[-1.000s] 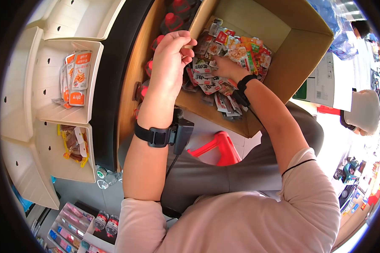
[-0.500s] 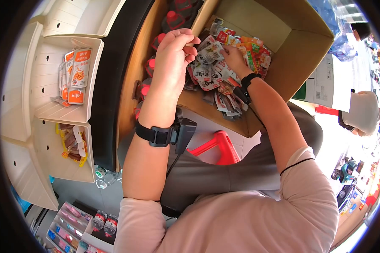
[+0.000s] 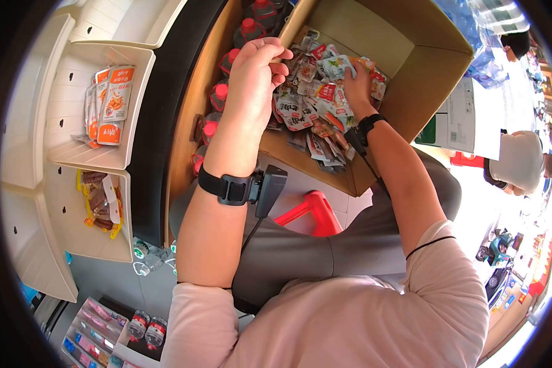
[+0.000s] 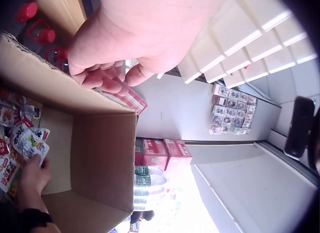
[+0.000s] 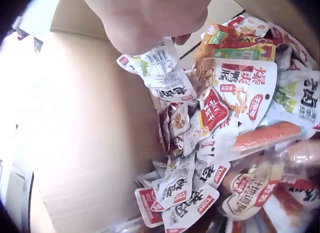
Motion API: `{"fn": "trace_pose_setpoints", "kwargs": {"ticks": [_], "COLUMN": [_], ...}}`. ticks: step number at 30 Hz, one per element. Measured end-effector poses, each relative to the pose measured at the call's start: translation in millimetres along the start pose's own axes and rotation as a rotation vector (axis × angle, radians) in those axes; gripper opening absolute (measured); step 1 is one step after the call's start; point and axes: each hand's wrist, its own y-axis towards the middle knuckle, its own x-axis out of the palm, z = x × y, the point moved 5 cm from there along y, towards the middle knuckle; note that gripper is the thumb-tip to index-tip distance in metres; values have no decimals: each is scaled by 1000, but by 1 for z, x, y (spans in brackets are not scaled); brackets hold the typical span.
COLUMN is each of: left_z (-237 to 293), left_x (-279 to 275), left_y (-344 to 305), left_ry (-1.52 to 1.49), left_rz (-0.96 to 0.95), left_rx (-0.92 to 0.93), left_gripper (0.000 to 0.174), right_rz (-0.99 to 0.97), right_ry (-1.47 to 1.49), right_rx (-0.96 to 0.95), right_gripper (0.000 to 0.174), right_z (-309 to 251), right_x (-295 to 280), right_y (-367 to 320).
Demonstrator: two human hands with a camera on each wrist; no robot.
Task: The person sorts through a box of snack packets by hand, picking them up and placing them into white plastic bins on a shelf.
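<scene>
My right hand (image 3: 357,91) is inside the cardboard box (image 3: 444,73) and pinches a white-and-green snack packet (image 5: 165,75) by one end. In the right wrist view the fingertips are partly hidden behind the hand. Under and around it lies a heap of small snack packets (image 3: 297,113), white, red and orange, among them a white duck-snack pouch (image 5: 245,85) and a sausage in clear wrap (image 5: 267,135). My left hand (image 3: 251,80) hovers by the box's left wall, fingers loosely bent, nothing held.
Red-capped bottles (image 3: 219,95) line the wooden shelf left of the box. Beyond a black edge hang cream bins, one with orange packets (image 3: 113,104), another with brown snacks in yellow packaging (image 3: 101,199). A red stool (image 3: 316,211) stands below; another person (image 3: 515,162) is at the right.
My right hand has moved from the heap's near left part toward its far right, shifting packets, and now pinches a white-and-green packet. The left hand stays almost where it was.
</scene>
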Motion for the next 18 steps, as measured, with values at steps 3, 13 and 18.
{"fn": "trace_pose_setpoints", "kwargs": {"ticks": [3, 13, 18], "left_z": [1, -1, -3], "left_x": [1, 4, 1], "left_y": [-1, -1, 3], "left_ry": [1, -14, -3], "left_rz": [0, 2, 16], "left_rx": [8, 13, 5], "left_gripper": [16, 16, 16], "right_rz": [-177, -989, -878], "right_ry": [67, -646, -623], "right_rx": [-259, -492, -402], "right_gripper": [20, 80, 83], "right_z": [-29, -74, -58], "right_x": [7, 51, 74], "right_y": [-14, -128, -124]}}
